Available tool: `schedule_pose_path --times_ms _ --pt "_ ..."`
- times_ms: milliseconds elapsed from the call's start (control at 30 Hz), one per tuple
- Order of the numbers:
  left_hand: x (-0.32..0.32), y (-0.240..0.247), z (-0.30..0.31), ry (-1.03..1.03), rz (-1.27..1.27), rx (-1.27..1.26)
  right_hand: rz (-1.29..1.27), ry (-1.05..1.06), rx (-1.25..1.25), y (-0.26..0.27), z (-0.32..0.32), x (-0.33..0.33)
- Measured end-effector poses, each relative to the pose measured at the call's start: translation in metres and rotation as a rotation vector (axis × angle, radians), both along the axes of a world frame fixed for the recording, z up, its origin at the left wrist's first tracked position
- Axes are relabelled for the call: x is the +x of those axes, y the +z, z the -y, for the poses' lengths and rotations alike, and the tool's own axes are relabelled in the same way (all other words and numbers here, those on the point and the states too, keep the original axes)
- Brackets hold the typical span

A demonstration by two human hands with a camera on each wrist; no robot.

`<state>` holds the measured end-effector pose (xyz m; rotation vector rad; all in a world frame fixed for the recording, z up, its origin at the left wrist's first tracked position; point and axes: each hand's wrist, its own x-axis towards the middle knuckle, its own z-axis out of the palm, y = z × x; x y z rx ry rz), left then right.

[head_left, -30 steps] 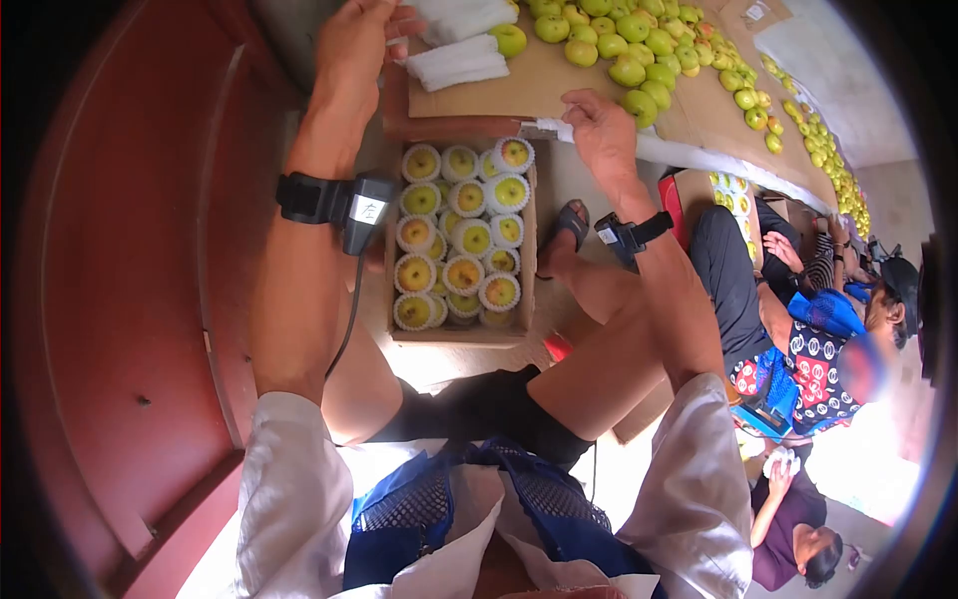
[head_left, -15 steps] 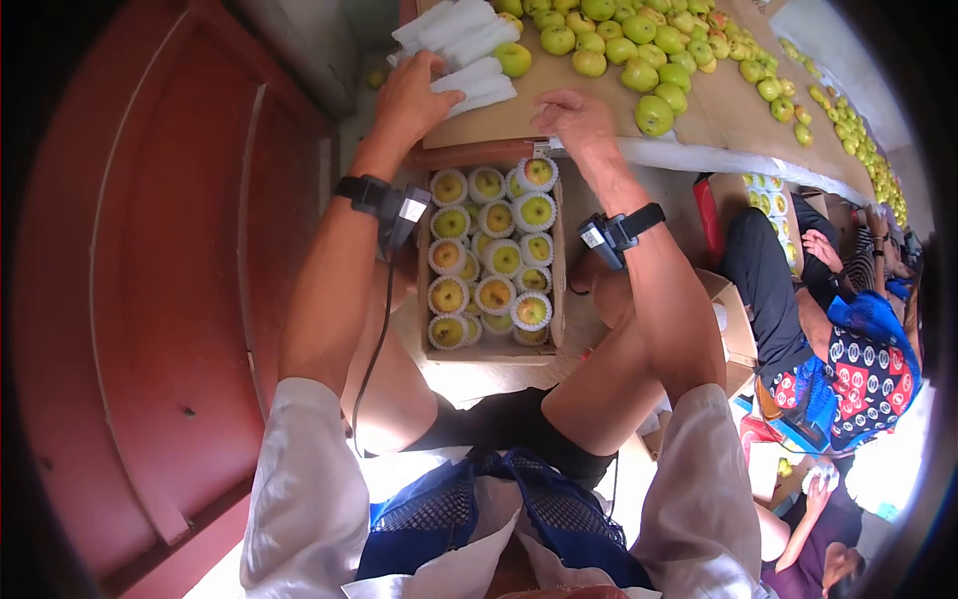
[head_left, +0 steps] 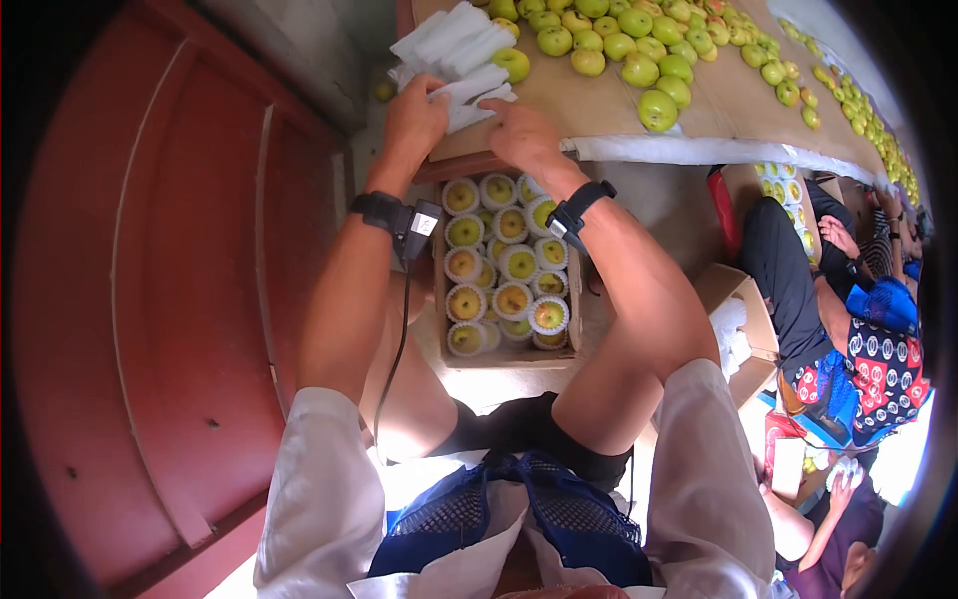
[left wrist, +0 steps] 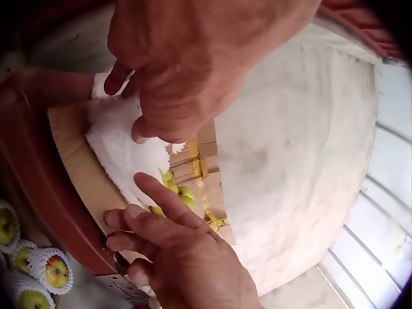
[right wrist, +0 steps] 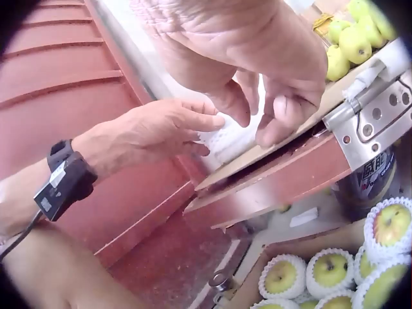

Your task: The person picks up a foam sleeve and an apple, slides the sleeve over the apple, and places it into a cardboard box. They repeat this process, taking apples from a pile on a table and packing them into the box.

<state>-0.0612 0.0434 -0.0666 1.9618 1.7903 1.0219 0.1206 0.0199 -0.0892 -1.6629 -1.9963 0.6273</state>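
White foam fruit-net sleeves (head_left: 454, 40) lie in a flattened pile on the cardboard-covered tabletop, with apples (head_left: 639, 70) spread loose beside them. My left hand (head_left: 414, 125) is at the near end of the pile, fingertips at the foam; in the right wrist view its thumb and fingers stand apart around a sleeve's edge. My right hand (head_left: 526, 135) reaches over the table edge to the same pile, its fingers loosely bent and spread in the left wrist view. Below, a cardboard box (head_left: 576, 299) holds apples in foam nets (head_left: 514, 299).
A red panelled door (head_left: 200, 280) runs along my left. A metal hinge (right wrist: 376, 116) is on the table's red edge (right wrist: 277, 180). To the right are an open carton (head_left: 763, 329), another box of netted apples (head_left: 783, 195), and seated people, one holding a foam-wrapped fruit (head_left: 845, 471).
My left hand came down from beyond the pile's left side to the sleeves. My right hand moved left along the table edge to the pile. The head view shifted slightly.
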Motion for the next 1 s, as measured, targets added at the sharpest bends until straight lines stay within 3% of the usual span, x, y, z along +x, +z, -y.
schedule_pose_path --times_ms 167,333,567,767,1000 --pt "0.001 0.020 0.002 0.098 0.198 0.080 0.205 0.024 -0.049 0.011 0.001 -0.011" --pt "-0.002 0.025 0.003 0.107 0.424 0.030 0.007 0.001 -0.043 0.019 0.001 -0.008" --pt "-0.012 0.014 -0.004 -0.061 0.782 -0.169 -0.187 -0.127 -0.094 0.022 -0.016 0.001" --pt "0.003 0.024 0.013 -0.197 0.912 -0.336 -1.087 -0.008 -0.213 0.039 -0.007 0.017" --pt "0.021 0.018 0.017 -0.247 0.786 -0.361 -1.243 -0.036 -0.185 0.029 -0.009 0.030"
